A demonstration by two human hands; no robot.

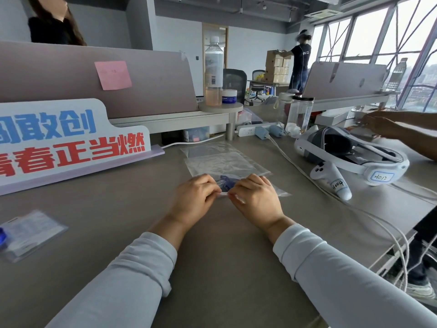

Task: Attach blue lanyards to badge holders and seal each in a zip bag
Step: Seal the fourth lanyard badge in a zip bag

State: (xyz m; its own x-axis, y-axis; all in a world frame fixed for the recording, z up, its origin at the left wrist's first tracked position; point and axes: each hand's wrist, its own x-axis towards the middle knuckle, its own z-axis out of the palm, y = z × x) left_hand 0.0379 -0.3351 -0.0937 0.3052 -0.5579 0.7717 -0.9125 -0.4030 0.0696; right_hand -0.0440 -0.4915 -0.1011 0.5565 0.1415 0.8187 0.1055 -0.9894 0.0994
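Far left, a finished bagged badge holder lies set aside on the desk. Centre, the left hand and right hand pinch the near edge of a zip bag holding the blue lanyard, fingertips pressed together (probably closing the seal). Right, a VR headset sits apart.

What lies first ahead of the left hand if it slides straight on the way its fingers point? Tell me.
The left hand points forward and right along the zip bag it pinches. It would meet the right hand almost at once, since their fingertips nearly touch at the bag's edge.
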